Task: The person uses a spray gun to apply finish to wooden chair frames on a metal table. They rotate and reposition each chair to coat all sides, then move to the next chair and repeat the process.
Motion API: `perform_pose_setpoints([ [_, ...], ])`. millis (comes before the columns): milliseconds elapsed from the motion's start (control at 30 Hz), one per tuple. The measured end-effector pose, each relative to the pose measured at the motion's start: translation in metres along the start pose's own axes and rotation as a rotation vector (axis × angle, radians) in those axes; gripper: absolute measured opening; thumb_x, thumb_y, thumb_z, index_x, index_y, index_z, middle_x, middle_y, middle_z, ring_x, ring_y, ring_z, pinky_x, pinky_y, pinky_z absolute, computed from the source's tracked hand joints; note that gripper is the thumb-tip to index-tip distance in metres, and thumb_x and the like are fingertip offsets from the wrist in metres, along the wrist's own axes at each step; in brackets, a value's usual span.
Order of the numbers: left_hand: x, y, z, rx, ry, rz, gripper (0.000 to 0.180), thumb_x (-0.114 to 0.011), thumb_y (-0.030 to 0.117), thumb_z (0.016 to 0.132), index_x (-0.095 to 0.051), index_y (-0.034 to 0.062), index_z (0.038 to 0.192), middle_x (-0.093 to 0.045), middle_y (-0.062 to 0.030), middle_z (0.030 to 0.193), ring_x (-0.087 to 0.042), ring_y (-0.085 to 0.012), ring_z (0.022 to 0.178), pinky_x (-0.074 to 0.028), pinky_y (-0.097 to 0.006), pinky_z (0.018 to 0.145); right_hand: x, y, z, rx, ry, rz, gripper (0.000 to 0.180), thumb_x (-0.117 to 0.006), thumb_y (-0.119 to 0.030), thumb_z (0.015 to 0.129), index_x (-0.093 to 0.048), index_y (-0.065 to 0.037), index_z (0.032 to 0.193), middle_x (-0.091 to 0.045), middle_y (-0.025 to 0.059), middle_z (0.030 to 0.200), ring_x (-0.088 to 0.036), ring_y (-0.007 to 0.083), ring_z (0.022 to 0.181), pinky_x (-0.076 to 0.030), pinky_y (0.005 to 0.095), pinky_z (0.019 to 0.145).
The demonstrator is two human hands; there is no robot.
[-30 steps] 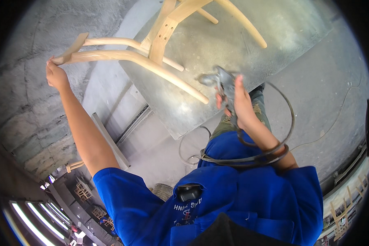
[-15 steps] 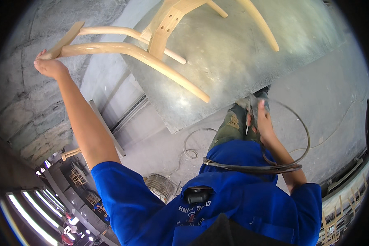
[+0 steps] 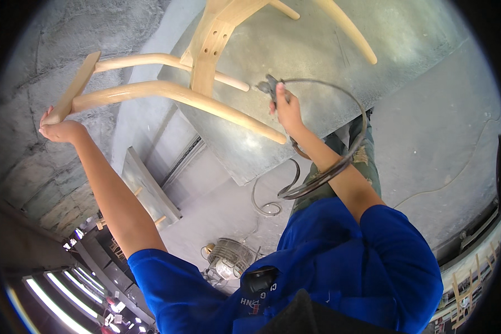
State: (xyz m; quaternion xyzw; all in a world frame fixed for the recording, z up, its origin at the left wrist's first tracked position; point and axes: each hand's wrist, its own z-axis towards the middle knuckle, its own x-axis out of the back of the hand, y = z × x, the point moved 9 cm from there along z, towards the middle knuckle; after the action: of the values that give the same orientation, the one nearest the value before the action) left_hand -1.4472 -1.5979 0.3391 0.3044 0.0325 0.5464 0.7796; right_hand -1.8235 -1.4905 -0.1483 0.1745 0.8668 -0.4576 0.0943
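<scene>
A pale wooden chair frame (image 3: 167, 90) with curved legs and round drilled holes extends over a grey board (image 3: 412, 61) at the far side; its upper part leaves the picture. My left hand (image 3: 63, 130) is closed around the lower end of the frame's flat crosspiece at the far left, arm stretched out. Over the board's near part, my right hand (image 3: 289, 114) grips a dark spray gun (image 3: 270, 87) by its handle. The gun's nose faces left, apart from the chair leg. From it a dark hose (image 3: 365, 119) loops to the right and passes over my right forearm.
A rough grey wall (image 3: 25, 111) rises on the left, with a panel (image 3: 147, 181) leaning below it. Behind me on the floor stands a round wire-caged device (image 3: 228, 257). Wooden frames (image 3: 465, 292) are at the lower right. A thin cable (image 3: 456, 172) crosses the right floor.
My right hand has brought the spray gun from beside my thigh up and left over the board, the hose swinging along. The chair's left end has come nearer, my left hand still on it.
</scene>
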Motion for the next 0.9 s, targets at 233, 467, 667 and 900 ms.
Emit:
perform_pose_setpoints([
  [233,0.000,-0.002,-0.002,-0.011,0.044,0.025,0.050,-0.018,0.032,0.105,-0.056,-0.0004,0.106,-0.062,-0.0187,0.108,-0.062,-0.0335,0.106,-0.058,-0.050,0.095,0.068,0.039,-0.025,-0.106,0.095,-0.035,0.071,-0.045,-0.067,0.099,-0.066,0.001,0.100,-0.056,0.0017,0.062,-0.054,0.0094,0.052,-0.041,0.0253,0.047],
  [467,0.003,0.009,-0.014,0.012,0.117,-0.049,0.052,-0.019,0.037,0.105,-0.055,-0.0010,0.106,-0.061,-0.0191,0.107,-0.062,-0.0335,0.106,-0.058,-0.048,0.093,0.041,-0.074,-0.083,-0.065,-0.116,0.016,0.075,-0.030,-0.072,0.100,-0.062,-0.004,0.105,-0.061,0.0022,0.074,-0.059,0.0096,0.066,-0.036,0.0235,0.044],
  [667,0.029,0.037,-0.043,-0.074,0.196,-0.187,0.053,-0.027,0.046,0.103,-0.054,0.0011,0.104,-0.059,-0.0153,0.104,-0.060,-0.0293,0.101,-0.056,-0.045,0.087,-0.044,-0.202,-0.130,0.257,-0.365,0.025,0.079,-0.024,-0.073,0.100,-0.060,-0.003,0.108,-0.062,0.0030,0.079,-0.061,0.0110,0.073,-0.038,0.0230,0.045],
  [900,0.054,0.056,-0.068,-0.176,0.075,-0.325,0.047,-0.040,0.046,0.098,-0.053,0.0019,0.100,-0.060,-0.0138,0.099,-0.061,-0.0297,0.100,-0.053,-0.047,0.092,-0.150,-0.232,-0.108,0.196,-0.528,0.154,0.081,-0.025,-0.077,0.097,-0.059,-0.004,0.106,-0.060,0.0032,0.075,-0.059,0.0107,0.067,-0.036,0.0209,0.043],
])
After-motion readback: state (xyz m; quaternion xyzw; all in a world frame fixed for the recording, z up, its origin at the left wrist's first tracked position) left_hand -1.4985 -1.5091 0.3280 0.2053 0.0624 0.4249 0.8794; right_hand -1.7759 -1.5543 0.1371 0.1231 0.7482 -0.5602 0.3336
